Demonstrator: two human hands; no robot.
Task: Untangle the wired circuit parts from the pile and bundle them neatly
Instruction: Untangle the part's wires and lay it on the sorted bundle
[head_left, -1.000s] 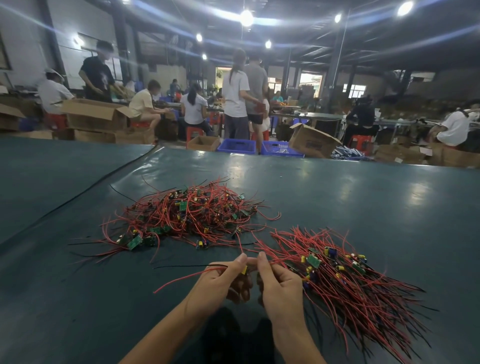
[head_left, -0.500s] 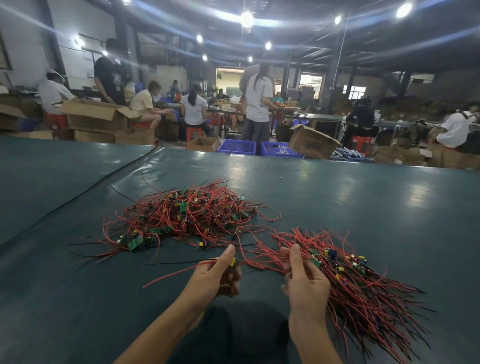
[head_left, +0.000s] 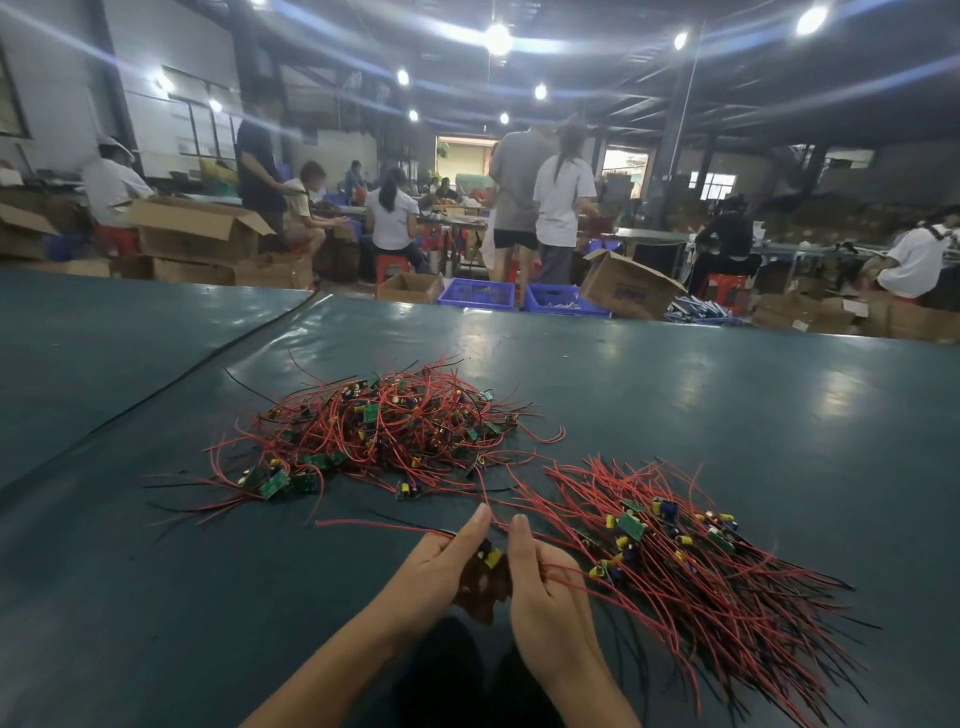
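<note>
1. Tangled pile (head_left: 384, 426): unsorted wired circuit boards with leads crossing every way, lying on the far side of the teal table mat (head_left: 779, 415).
2. Sorted bundle (head_left: 691, 561): leads combed parallel and boards gathered at one end. It lies just right of the hands, probably so that freed parts join it with a short move.
3. Circuit part (head_left: 489, 557): held between both hands, near the bundle's board end.
4. Left hand (head_left: 436, 566): thumb and fingers pinch the part. Its red lead (head_left: 374, 525) trails left, likely for straightening.
5. Right hand (head_left: 545, 597): fingers curl round red wires on the bundle side. Whose wires these are cannot be told.
</note>
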